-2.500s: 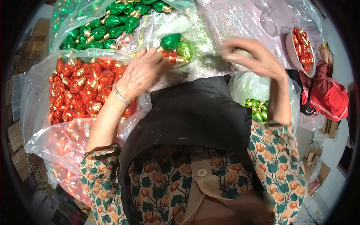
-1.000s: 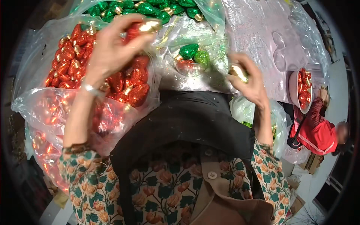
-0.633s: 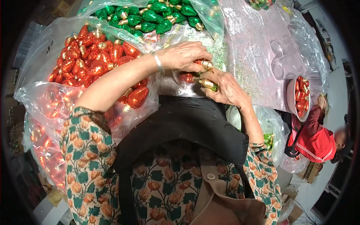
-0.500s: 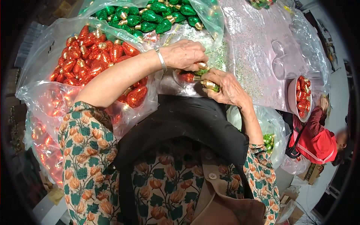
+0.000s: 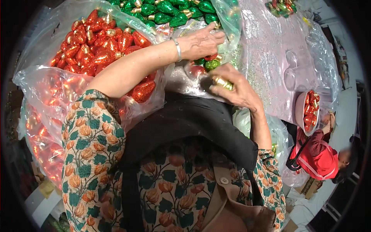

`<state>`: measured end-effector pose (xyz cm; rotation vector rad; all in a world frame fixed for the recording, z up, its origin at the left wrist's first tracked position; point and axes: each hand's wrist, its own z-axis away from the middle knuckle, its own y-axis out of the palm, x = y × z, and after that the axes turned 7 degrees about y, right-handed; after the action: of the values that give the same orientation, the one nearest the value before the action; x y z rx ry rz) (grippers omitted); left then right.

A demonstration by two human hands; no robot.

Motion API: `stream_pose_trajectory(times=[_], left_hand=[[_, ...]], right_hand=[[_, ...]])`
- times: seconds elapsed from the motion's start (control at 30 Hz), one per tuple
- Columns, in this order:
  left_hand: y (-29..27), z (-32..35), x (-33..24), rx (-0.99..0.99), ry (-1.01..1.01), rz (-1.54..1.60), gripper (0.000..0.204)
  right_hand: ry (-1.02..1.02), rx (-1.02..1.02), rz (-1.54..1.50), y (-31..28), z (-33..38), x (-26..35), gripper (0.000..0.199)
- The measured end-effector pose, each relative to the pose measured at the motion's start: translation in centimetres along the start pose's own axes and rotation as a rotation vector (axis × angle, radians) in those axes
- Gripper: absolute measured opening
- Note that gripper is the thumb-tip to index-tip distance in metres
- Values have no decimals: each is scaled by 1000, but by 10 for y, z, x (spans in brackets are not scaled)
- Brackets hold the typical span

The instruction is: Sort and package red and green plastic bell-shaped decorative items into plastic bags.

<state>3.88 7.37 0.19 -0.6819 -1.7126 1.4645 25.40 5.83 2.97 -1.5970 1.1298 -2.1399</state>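
My left hand (image 5: 201, 40) reaches across to the middle and lies flat with fingers stretched out, on the clear plastic just above a small pile of red and green bulb-shaped ornaments (image 5: 204, 63). Nothing shows in its fingers. A silver bracelet sits on its wrist. Just below, my right hand (image 5: 237, 89) is closed around a green ornament with a gold cap (image 5: 222, 82), whose cap sticks out between thumb and fingers. The two hands are a few centimetres apart over the pile.
A big clear bag of red ornaments (image 5: 96, 42) lies at the left, under my left forearm. A bag of green ornaments (image 5: 170, 9) is at the top. Right: a glittery plastic sheet (image 5: 270, 50), a white bowl of red ornaments (image 5: 309, 112), a person in red (image 5: 317, 158).
My left hand lifted a red ornament from the left bag and swung over to the middle pile; its fingers have now stretched out flat. My right hand stays closed on its ornament.
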Motion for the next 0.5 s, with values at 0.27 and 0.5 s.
stream_pose_trajectory(times=[0.27, 0.5], left_hand=[[13, 4, 13, -96, -281, 468, 22], [46, 14, 27, -183, -285, 458, 22]], right_hand=[[-13, -712, -969, -33, -50, -19, 30], [96, -906, -573, -10, -72, -21, 31]])
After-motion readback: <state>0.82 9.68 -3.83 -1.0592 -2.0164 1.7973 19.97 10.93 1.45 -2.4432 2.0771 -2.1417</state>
